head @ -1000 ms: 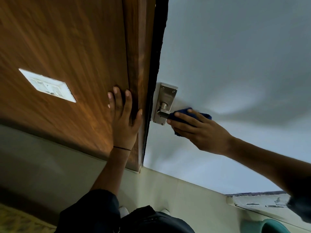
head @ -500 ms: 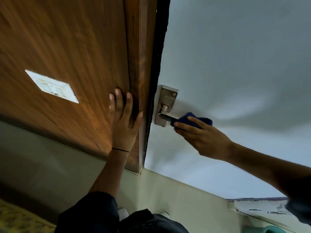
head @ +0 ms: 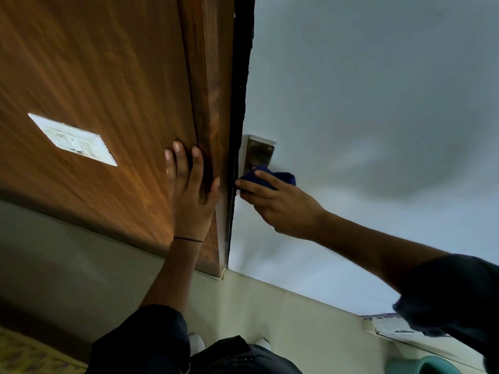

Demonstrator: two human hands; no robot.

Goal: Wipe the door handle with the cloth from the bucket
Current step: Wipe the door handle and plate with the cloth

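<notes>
Head view: your right hand (head: 280, 203) is closed round the blue cloth (head: 272, 177), fingers curled over it, index fingertip out toward the door edge. Cloth is pressed on the lower part of the metal handle plate (head: 259, 152); the lever itself is hidden under cloth & hand, only the plate's top w/ two screws shows. Plate sits on the pale door (head: 378, 117), just right of the dark gap by the frame.

Your left hand (head: 190, 193) is flat & spread on the brown wood frame (head: 210, 103), holding nothing, thumb near the frame's right edge. Thin black band on that wrist.

White switch plate (head: 73, 139) well left on the wood panel (head: 94, 76); any marking too small to read. No readable writing or brands anywhere.

Teal bucket (head: 432, 365) rim shows near, bottom right corner, well apart from the handle.
</notes>
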